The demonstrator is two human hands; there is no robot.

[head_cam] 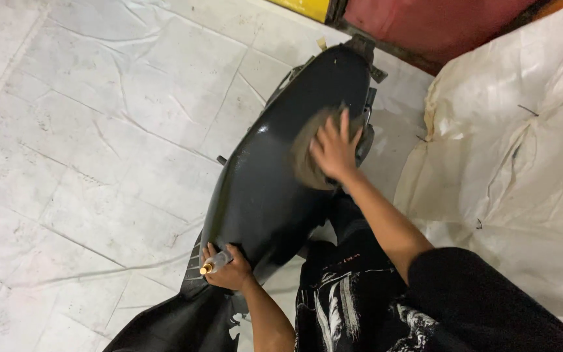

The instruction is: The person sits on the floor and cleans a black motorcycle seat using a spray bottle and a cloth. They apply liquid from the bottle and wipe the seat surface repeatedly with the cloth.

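A glossy black curved body panel (262,176), like a scooter cover, stands tilted on the tiled floor. My right hand (333,150) presses flat on a grey-brown abrasive sheet (304,153) lying on the panel's upper part; the sheet looks blurred. My left hand (229,268) grips the panel's lower edge and also holds a small tool with a brass-coloured tip (211,264). My dark printed shirt shows at the bottom.
Pale floor tiles (86,150) covered with crinkled plastic film spread to the left. A large white sack or tarp (522,169) lies to the right. A red and yellow object (425,23) sits at the top edge.
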